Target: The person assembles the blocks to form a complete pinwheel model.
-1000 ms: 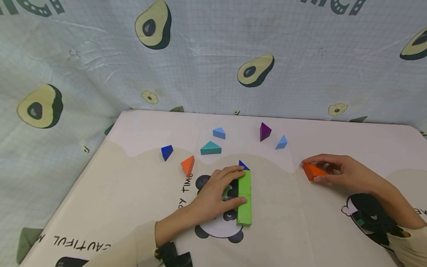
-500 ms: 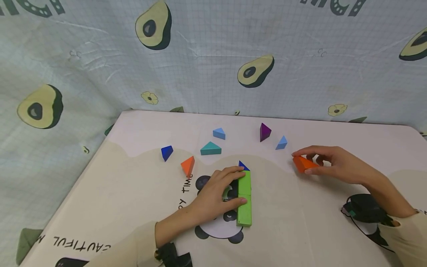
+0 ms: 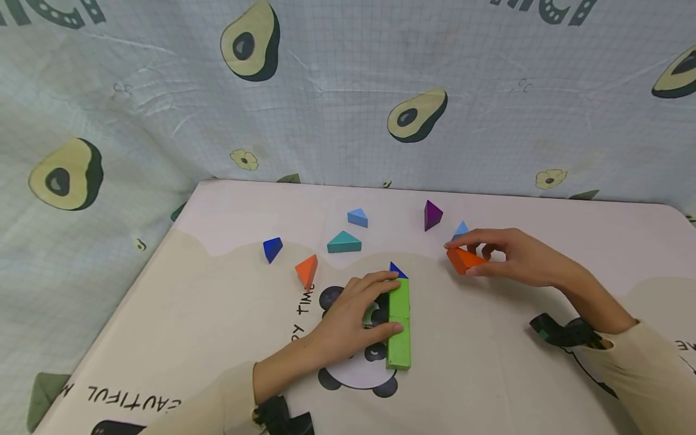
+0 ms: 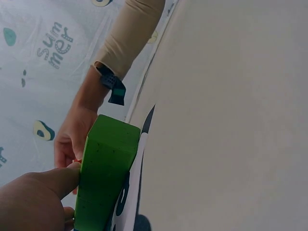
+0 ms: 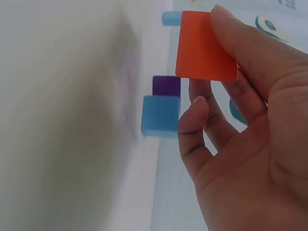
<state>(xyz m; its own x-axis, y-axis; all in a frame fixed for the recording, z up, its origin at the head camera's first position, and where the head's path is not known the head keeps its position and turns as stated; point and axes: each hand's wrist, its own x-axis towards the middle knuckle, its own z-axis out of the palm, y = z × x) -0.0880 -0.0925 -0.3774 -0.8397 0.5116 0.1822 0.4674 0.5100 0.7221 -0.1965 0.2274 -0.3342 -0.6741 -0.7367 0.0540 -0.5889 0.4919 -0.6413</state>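
Observation:
Two green blocks (image 3: 399, 326) lie end to end on the table, with a dark blue triangular block (image 3: 399, 270) at their far end. My left hand (image 3: 348, 320) rests against them with fingers spread, thumb touching the nearer green block and fingertips by the farther one and the blue triangle. In the left wrist view, the thumb meets the side of a green block (image 4: 108, 159). My right hand (image 3: 516, 257) pinches an orange triangular block (image 3: 464, 260) between thumb and fingers. This orange block (image 5: 207, 45) shows a square face in the right wrist view. It partly covers a light blue triangle (image 3: 461, 229) in the head view.
Beyond the hands lie a purple triangular block (image 3: 432, 215), a light blue one (image 3: 357, 217) and a teal one (image 3: 344, 242). Another dark blue block (image 3: 272, 249) and a second orange triangle (image 3: 307, 270) are left of them. An avocado-print cloth (image 3: 326, 133) hangs behind the table.
My right hand has carried the orange triangular block leftward and slightly away from me, toward the light blue triangle. The left hand and the green blocks have stayed put.

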